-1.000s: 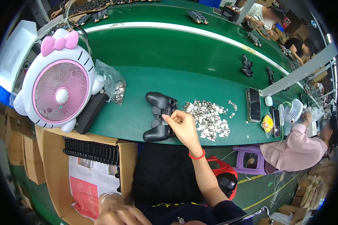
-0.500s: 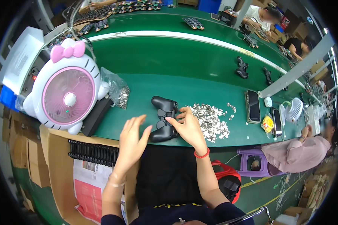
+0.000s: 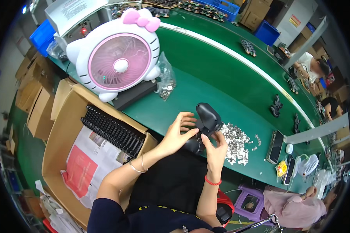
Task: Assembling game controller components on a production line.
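Observation:
A black game controller [image 3: 209, 117] is between my two hands at the front edge of the green workbench, tilted with one grip pointing away from me. My left hand [image 3: 179, 134] has its thumb on the controller's middle and its fingers curled at the far side. From the near right, my right hand [image 3: 215, 150] pinches the controller, thumb against its centre. The lower grip is partly hidden behind my hands. Just right of the controller lies a heap of small silvery metal pieces [image 3: 237, 143] on the bench.
A pink-and-white fan [image 3: 120, 66] stands at the left beside a plastic bag of metal pieces [image 3: 167, 83]. Below it, a cardboard box [image 3: 56, 155] holds a row of black parts [image 3: 112, 130]. Phones [image 3: 275, 146] and a small white fan [image 3: 308, 165] lie right. Another person [image 3: 295, 206] sits beyond.
My view has turned, shifting the bench scene. The controller, which lay on the bench, is now tilted up in both hands; my left hand has come from beside it onto it.

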Motion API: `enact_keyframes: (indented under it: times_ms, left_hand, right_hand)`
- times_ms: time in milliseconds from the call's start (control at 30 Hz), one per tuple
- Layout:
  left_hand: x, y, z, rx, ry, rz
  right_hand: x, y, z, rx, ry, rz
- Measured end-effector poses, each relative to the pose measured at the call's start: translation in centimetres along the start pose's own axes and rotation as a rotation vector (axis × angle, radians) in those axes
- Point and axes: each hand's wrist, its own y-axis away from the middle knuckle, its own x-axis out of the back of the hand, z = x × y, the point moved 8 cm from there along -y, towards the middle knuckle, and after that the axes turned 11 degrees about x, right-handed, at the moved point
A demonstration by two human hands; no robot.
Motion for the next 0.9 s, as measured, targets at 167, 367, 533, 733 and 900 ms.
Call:
enact_keyframes:
  times_ms: [167, 367, 533, 733, 900]
  left_hand:
    - [-1.3, 6.6, 3.9, -0.195, -0.379, 0.036]
    - [-0.1, 8.1, 2.5, -0.058, 0.145, -0.030]
    - [5.2, 10.2, 0.9, 0.087, 0.216, 0.082]
    - [21.7, 18.1, 4.6, 0.022, -0.377, 0.354]
    - [31.7, 24.1, -3.9, 0.629, -0.841, 0.439]
  right_hand:
    - [-0.9, 2.5, -5.6, 0.506, 0.548, 0.154]
    - [-5.9, 7.8, -10.3, 0.866, 0.763, -0.078]
    - [-7.6, 11.5, -9.4, 0.805, 0.415, -0.370]
    - [-5.2, 11.1, -8.2, 0.775, 0.391, -0.286]
    - [-4.6, 9.5, -6.7, 0.617, 0.397, -0.266]
